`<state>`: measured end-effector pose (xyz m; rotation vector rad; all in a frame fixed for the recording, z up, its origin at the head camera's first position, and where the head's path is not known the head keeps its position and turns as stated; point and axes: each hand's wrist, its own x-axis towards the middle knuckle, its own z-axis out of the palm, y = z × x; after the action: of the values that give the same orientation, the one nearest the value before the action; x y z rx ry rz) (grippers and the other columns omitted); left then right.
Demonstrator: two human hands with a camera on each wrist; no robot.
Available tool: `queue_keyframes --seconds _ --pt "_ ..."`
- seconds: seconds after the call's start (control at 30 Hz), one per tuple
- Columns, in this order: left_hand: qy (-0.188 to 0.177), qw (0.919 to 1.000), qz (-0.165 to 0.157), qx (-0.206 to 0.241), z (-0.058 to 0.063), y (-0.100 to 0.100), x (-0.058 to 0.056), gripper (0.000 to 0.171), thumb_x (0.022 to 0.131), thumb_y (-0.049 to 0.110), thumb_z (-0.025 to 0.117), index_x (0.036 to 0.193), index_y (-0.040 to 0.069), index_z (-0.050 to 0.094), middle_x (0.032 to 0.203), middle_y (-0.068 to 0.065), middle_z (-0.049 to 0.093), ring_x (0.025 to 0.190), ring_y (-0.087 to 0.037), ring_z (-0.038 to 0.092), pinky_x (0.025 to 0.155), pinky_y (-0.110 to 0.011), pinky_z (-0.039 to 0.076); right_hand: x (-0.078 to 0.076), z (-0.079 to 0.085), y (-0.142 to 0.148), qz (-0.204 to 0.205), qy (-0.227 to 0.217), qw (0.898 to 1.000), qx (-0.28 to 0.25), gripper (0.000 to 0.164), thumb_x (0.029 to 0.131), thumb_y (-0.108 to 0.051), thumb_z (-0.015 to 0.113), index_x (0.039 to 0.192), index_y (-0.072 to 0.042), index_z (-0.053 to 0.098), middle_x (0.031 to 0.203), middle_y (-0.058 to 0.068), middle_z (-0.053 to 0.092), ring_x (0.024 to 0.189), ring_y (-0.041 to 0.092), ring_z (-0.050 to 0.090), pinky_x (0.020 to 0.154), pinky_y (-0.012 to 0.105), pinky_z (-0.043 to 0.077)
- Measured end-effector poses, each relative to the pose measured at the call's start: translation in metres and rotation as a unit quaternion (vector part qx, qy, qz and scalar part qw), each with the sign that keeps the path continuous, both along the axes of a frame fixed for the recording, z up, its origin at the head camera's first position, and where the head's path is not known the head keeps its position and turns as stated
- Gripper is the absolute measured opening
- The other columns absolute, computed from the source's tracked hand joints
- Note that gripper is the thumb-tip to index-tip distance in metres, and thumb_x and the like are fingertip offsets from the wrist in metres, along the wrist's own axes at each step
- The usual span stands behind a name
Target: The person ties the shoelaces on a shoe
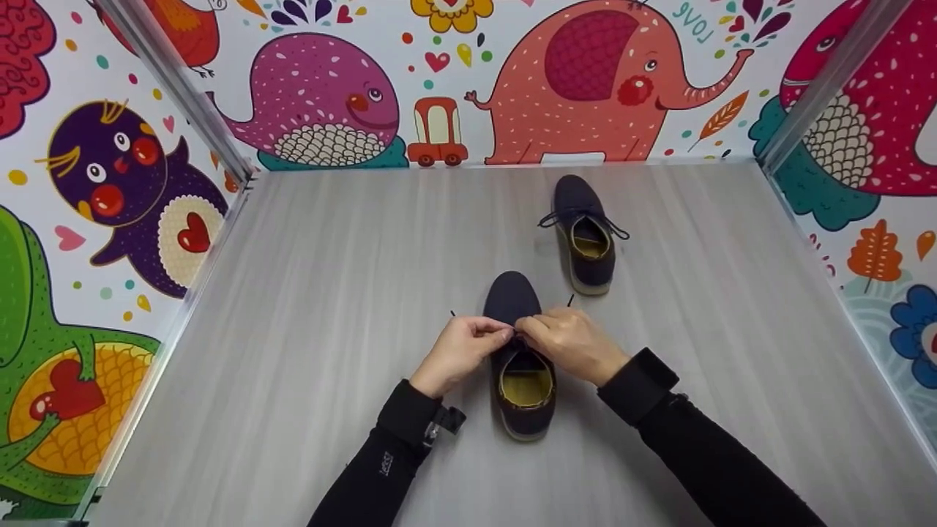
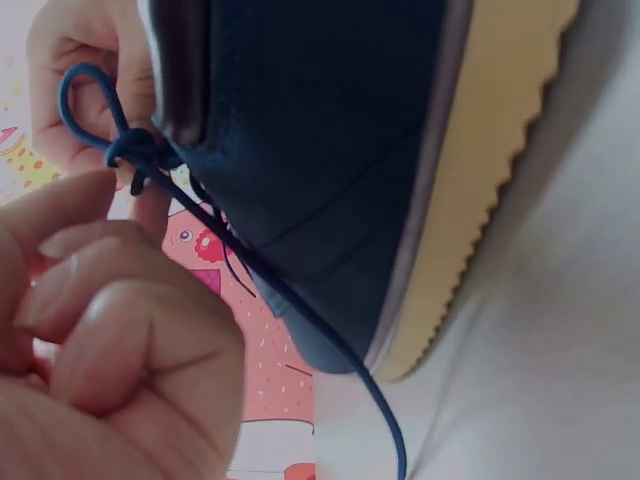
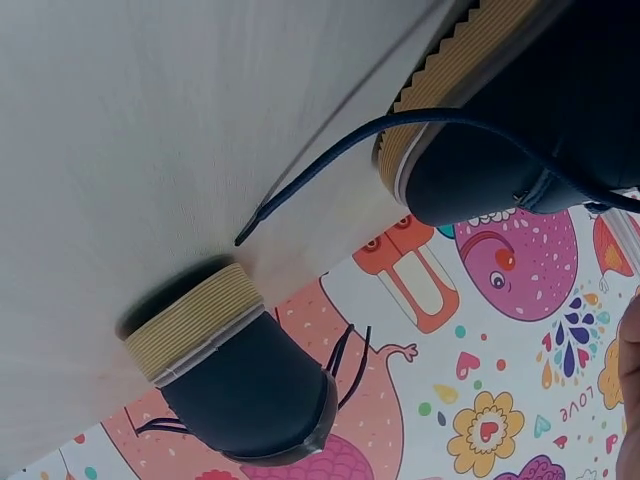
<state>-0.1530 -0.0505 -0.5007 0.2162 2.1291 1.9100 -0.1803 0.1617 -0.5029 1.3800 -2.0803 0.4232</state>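
A dark navy lace-up shoe (image 1: 512,296) with a yellowish insole stands upright on the floor, toe pointing away from me. Over its lacing, my left hand (image 1: 463,351) pinches the shoelace (image 2: 310,315). My right hand (image 1: 575,340) meets it there from the other side, fingers curled at the same lace. The left wrist view shows a small loop and knot (image 2: 130,150) between the two hands, with a long lace end hanging down. Another loose end (image 3: 330,155) sticks out in the right wrist view. How the right fingertips hold the lace is mostly hidden.
A matching shoe (image 1: 575,197), its lace tied in a bow, stands farther off to the right. The pale wood-look floor (image 1: 351,256) is bounded by metal-edged panels with cartoon animals, including an elephant (image 1: 571,124) at the back.
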Motion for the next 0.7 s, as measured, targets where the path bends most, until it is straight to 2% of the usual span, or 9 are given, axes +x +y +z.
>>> queue_keyframes --seconds 0.13,0.23,0.33,0.43,0.5,0.57,0.7 --pt "-0.013 0.9998 0.017 -0.005 0.001 0.002 0.002 0.019 0.094 0.011 0.069 0.101 -0.005 0.074 0.094 -0.008 0.073 0.076 -0.008 0.058 0.063 -0.021 0.043 0.003 0.001 0.001 0.004 0.006 1.000 -0.001 0.004 0.092 -0.007 0.066 0.095 -0.005 0.066 0.074 0.003 0.066 0.058 0.017 0.057 0.051 0.030 0.047" --pt "-0.019 0.9993 0.028 -0.016 0.002 0.002 0.002 0.018 0.093 0.013 0.071 0.097 -0.003 0.075 0.087 -0.003 0.072 0.066 -0.007 0.054 0.056 -0.021 0.040 0.005 0.002 0.001 0.008 0.005 1.000 -0.006 0.006 0.089 -0.006 0.070 0.094 -0.005 0.067 0.075 0.003 0.067 0.059 0.016 0.059 0.052 0.029 0.049" --pt "-0.018 0.9991 0.032 -0.024 0.003 0.002 0.003 0.017 0.092 0.015 0.071 0.096 -0.001 0.076 0.085 -0.002 0.071 0.061 -0.007 0.049 0.052 -0.021 0.036 0.008 0.005 0.002 0.005 -0.018 1.000 -0.013 0.013 0.085 -0.005 0.076 0.095 -0.006 0.069 0.079 0.003 0.070 0.063 0.016 0.063 0.055 0.029 0.051" --pt "-0.008 0.9994 0.027 -0.018 0.005 0.003 0.004 0.017 0.093 0.014 0.070 0.097 -0.002 0.076 0.091 -0.005 0.072 0.069 -0.008 0.056 0.057 -0.021 0.041 0.013 0.009 0.005 -0.020 -0.051 0.998 -0.044 0.017 0.082 -0.002 0.079 0.097 -0.006 0.071 0.083 0.004 0.071 0.067 0.016 0.066 0.058 0.030 0.054" --pt "-0.003 0.9996 0.024 -0.014 0.007 0.003 0.005 0.018 0.094 0.014 0.070 0.099 -0.002 0.075 0.094 -0.007 0.073 0.076 -0.010 0.060 0.063 -0.022 0.045 0.019 0.013 0.008 -0.047 -0.087 0.991 -0.086 0.015 0.083 -0.001 0.077 0.096 -0.005 0.072 0.082 0.004 0.071 0.066 0.014 0.065 0.058 0.029 0.053" --pt "0.000 0.9997 0.022 -0.013 0.009 0.003 0.007 0.018 0.094 0.015 0.069 0.099 -0.002 0.075 0.095 -0.007 0.073 0.081 -0.011 0.062 0.068 -0.023 0.046 0.028 0.017 0.008 -0.073 -0.131 0.979 -0.137 0.011 0.084 -0.002 0.076 0.094 -0.005 0.072 0.079 0.001 0.070 0.063 0.009 0.063 0.056 0.026 0.051" --pt "0.001 0.9996 0.022 -0.018 0.010 0.002 0.010 0.019 0.095 0.016 0.068 0.098 -0.001 0.074 0.090 -0.005 0.072 0.076 -0.011 0.058 0.066 -0.024 0.044 0.048 0.018 0.000 -0.127 -0.194 0.956 -0.179 0.010 0.085 -0.012 0.079 0.088 -0.006 0.072 0.065 -0.005 0.061 0.053 0.002 0.051 0.048 0.021 0.042"
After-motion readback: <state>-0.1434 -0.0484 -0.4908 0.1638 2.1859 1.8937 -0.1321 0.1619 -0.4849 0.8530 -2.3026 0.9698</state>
